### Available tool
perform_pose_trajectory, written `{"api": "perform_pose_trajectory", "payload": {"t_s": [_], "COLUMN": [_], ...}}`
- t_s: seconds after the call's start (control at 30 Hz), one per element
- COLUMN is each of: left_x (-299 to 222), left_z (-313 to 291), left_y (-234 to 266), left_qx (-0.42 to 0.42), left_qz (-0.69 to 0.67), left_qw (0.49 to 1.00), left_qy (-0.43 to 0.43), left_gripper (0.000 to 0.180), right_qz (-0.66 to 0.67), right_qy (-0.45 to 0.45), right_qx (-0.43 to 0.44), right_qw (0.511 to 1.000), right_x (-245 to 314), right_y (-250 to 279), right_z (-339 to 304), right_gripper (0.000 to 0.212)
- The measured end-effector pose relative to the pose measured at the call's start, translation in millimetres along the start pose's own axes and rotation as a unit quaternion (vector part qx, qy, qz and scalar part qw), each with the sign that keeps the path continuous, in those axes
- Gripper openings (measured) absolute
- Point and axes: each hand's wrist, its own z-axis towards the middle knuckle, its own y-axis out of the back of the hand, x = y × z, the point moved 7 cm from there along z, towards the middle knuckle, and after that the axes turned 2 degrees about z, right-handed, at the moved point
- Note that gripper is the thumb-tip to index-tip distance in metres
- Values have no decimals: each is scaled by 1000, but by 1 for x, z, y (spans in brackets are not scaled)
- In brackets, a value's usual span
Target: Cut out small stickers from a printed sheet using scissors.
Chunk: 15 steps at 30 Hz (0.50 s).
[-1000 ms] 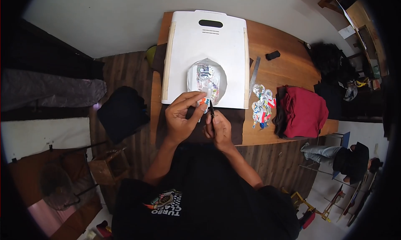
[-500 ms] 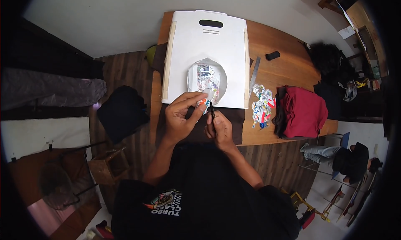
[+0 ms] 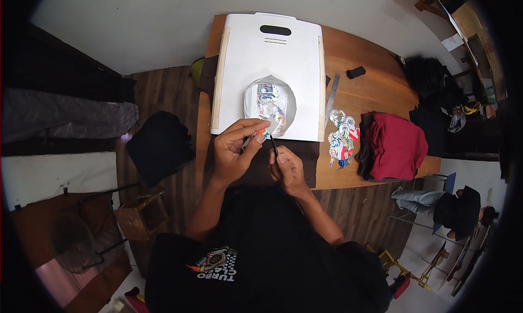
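Observation:
My left hand (image 3: pixel 234 151) pinches a small printed cutout (image 3: pixel 264 134), white with orange and blue, between thumb and fingers. In my right hand (image 3: pixel 287 170) is a pair of dark scissors (image 3: pixel 273 143), its narrow tip pointing up beside the cutout's right edge. My fingers hide the handles. Just beyond both hands, a round white paper-lined bowl (image 3: pixel 293 103) holds clear and printed scraps (image 3: pixel 268 95). It rests on a large white panel (image 3: pixel 239 57) with a dark slot near its far end.
To the right on the wooden table (image 3: pixel 376 95) lie a metal ruler (image 3: pixel 332 98), a pile of colourful cutouts (image 3: pixel 342 139), folded red cloth (image 3: pixel 395 147) and a small black object (image 3: pixel 356 72). Dark cloth (image 3: pixel 160 147) is heaped at the left. A person (image 3: pixel 457 209) stands far right.
The cutout has turned and tilted in my left fingers, showing less of its face. The scissors' tip has shifted slightly left, with my right hand almost in place.

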Motion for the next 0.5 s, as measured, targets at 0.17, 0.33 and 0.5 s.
{"api": "perform_pose_trajectory", "payload": {"t_s": [0.17, 0.33, 0.5], "left_x": [-4, -9, -7], "left_z": [2, 6, 6], "left_y": [2, 1, -3], "left_qx": [6, 27, 33], "left_qz": [16, 48, 33], "left_qw": [1000, 998, 998], "left_qy": [-24, -41, -49], "left_gripper": [24, 23, 24], "right_qz": [25, 59, 59], "right_qy": [-16, -41, -31], "right_qx": [13, 15, -9], "right_qw": [999, 997, 998], "right_x": [-2, -5, -4], "right_y": [-2, -4, -3], "right_z": [-1, -4, -4], "right_gripper": [33, 35, 36]}}
